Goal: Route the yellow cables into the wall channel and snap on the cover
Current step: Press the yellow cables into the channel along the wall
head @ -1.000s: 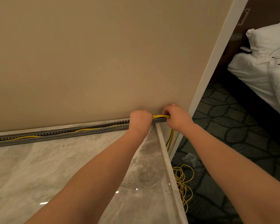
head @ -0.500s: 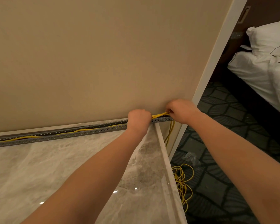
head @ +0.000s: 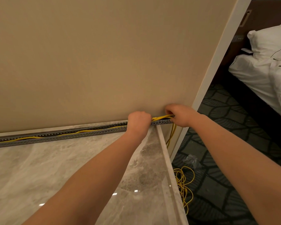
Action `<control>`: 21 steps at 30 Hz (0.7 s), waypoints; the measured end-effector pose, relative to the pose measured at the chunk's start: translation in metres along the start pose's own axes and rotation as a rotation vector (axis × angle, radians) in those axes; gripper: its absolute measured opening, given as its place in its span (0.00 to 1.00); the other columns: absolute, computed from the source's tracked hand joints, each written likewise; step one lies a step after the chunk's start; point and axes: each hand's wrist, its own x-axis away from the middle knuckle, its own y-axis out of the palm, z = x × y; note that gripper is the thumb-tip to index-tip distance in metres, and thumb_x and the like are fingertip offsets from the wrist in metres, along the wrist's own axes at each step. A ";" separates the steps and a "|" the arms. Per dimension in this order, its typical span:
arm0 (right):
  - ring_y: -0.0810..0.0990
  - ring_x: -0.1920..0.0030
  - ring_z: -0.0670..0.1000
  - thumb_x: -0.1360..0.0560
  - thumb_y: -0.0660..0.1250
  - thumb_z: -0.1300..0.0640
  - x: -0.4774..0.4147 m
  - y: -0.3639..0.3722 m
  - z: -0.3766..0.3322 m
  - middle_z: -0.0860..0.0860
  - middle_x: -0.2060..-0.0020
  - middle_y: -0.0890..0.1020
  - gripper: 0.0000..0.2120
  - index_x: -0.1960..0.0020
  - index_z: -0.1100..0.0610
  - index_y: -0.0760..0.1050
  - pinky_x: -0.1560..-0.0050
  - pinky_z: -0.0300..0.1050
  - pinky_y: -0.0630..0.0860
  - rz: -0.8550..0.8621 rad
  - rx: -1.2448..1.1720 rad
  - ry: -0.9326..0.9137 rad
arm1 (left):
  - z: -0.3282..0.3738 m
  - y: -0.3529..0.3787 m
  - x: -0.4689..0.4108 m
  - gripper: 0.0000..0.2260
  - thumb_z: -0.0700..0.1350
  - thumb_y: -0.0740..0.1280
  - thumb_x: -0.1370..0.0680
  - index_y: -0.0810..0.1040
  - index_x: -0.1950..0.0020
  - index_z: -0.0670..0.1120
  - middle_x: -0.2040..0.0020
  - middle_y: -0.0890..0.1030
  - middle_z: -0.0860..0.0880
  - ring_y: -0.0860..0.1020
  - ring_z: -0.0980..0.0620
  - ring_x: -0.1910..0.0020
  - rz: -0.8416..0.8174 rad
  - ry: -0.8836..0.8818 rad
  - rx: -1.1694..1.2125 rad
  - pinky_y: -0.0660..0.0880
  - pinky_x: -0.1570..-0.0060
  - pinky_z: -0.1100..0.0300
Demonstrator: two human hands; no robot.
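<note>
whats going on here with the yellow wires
A person is feeding yellow cables into the slotted grey channel at the foot of the wall. The left hand grips them at the channel; the right hand pinches them at its right end, where they sit raised above it. Slack hangs to a loose coil on the carpet. The channel lies uncovered.
</note>
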 end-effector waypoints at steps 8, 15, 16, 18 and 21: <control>0.74 0.55 0.56 0.27 0.66 0.65 -0.002 0.007 0.003 0.52 0.57 0.74 0.08 0.54 0.55 0.68 0.59 0.47 0.69 -0.004 -0.085 0.020 | 0.000 -0.003 -0.001 0.07 0.38 0.67 0.23 0.82 0.49 0.48 0.51 0.83 0.48 0.82 0.45 0.51 0.004 0.015 -0.016 0.68 0.63 0.59; 0.77 0.54 0.54 0.27 0.69 0.57 0.008 0.010 0.000 0.53 0.54 0.79 0.04 0.55 0.54 0.74 0.57 0.49 0.76 0.131 0.004 0.113 | 0.002 -0.001 -0.001 0.08 0.36 0.67 0.24 0.82 0.51 0.48 0.53 0.83 0.49 0.82 0.46 0.53 0.008 0.012 -0.025 0.66 0.64 0.60; 0.78 0.54 0.55 0.27 0.69 0.56 0.008 0.009 -0.001 0.53 0.54 0.80 0.03 0.54 0.54 0.76 0.57 0.49 0.76 0.130 0.008 0.128 | 0.003 -0.001 -0.001 0.08 0.36 0.67 0.25 0.82 0.52 0.48 0.53 0.83 0.49 0.82 0.46 0.54 0.008 0.011 -0.027 0.66 0.65 0.60; 0.78 0.53 0.54 0.26 0.70 0.56 0.007 0.004 -0.001 0.52 0.55 0.80 0.03 0.53 0.54 0.78 0.58 0.48 0.75 0.099 0.017 0.145 | 0.003 0.000 0.000 0.08 0.36 0.67 0.25 0.82 0.52 0.48 0.53 0.83 0.49 0.82 0.46 0.54 0.010 0.016 -0.028 0.66 0.65 0.60; 0.77 0.55 0.53 0.28 0.71 0.57 0.004 -0.001 0.002 0.51 0.57 0.79 0.06 0.53 0.54 0.76 0.59 0.47 0.74 0.062 0.003 0.126 | 0.003 0.000 0.000 0.08 0.36 0.68 0.25 0.82 0.52 0.48 0.53 0.83 0.49 0.82 0.47 0.54 0.015 0.027 -0.038 0.66 0.65 0.60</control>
